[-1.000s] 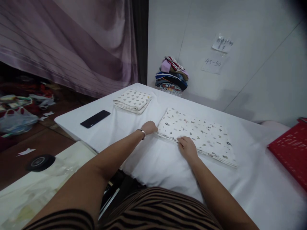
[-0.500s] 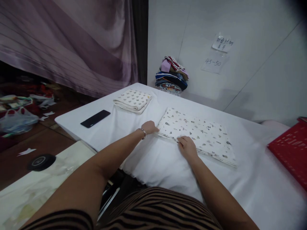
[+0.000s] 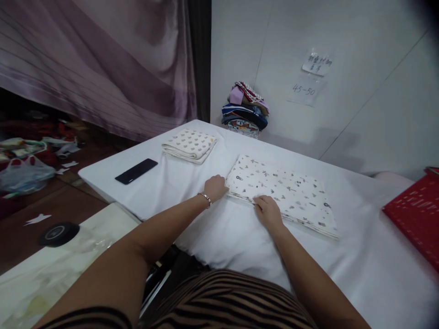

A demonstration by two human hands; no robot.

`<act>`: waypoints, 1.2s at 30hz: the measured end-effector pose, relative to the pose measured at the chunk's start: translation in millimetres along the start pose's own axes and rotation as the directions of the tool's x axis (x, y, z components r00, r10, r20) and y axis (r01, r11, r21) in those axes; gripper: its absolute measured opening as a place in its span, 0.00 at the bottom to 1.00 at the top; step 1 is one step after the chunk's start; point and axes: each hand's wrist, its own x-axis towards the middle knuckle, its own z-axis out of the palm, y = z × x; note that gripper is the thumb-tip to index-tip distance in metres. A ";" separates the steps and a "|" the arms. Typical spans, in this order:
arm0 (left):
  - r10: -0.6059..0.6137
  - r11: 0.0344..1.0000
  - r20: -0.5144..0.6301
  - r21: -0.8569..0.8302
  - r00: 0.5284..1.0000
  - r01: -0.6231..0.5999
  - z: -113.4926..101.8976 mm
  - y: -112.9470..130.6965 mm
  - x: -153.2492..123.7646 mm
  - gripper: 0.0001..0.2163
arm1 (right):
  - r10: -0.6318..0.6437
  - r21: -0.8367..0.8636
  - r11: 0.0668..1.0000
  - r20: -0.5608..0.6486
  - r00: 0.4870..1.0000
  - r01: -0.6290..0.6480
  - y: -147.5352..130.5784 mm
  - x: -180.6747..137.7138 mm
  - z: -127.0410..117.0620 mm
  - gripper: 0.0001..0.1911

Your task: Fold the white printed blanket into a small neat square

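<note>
A folded white cloth [image 3: 279, 189] with a small scattered print lies flat on the white-covered table [image 3: 360, 256]. My left hand [image 3: 215, 188], with a bracelet at the wrist, is closed at the cloth's near left corner, thumb and fingers pinching its edge. Along the near edge, my right hand [image 3: 267, 211] has its fingers curled over the folded layers and the thumb against them. Farther back on the left rests a second folded cloth [image 3: 190, 144], smaller and thicker, with a grey print; neither hand touches it.
A black phone [image 3: 136, 171] lies near the table's left edge. At the right stands a red perforated basket [image 3: 416, 212]. A stack of folded clothes [image 3: 244, 109] sits by the wall behind. A lower white surface at left bears a round black object [image 3: 59, 234].
My left hand has shifted very slightly at the corner of the printed cloth. The right hand keeps its place on the near edge.
</note>
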 end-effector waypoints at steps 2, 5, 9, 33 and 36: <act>0.003 1.000 -0.031 -0.004 1.000 -0.003 3.1 -2.2 -1.7 0.14 | 0.003 -0.004 1.000 -0.003 1.000 -0.003 -0.1 -0.1 0.1 0.13; 0.004 1.000 -0.056 -0.020 0.998 -0.005 7.2 -5.6 -3.6 0.14 | 0.000 -0.004 1.000 -0.008 1.000 0.000 -0.7 0.3 -0.7 0.13; 0.002 1.000 -0.072 -0.029 0.997 -0.005 10.6 -6.7 -7.1 0.12 | -0.005 -0.012 1.000 -0.001 1.000 0.005 -0.7 0.7 -1.0 0.13; -0.038 0.985 0.025 -0.166 0.999 0.042 9.7 -7.1 4.2 0.10 | -0.002 0.014 1.000 -0.022 1.000 0.003 0.3 0.1 2.1 0.12; -0.039 0.979 0.067 -0.198 0.997 0.052 6.4 -5.9 7.0 0.09 | -0.004 0.008 1.000 -0.018 1.000 0.004 0.2 0.4 0.8 0.13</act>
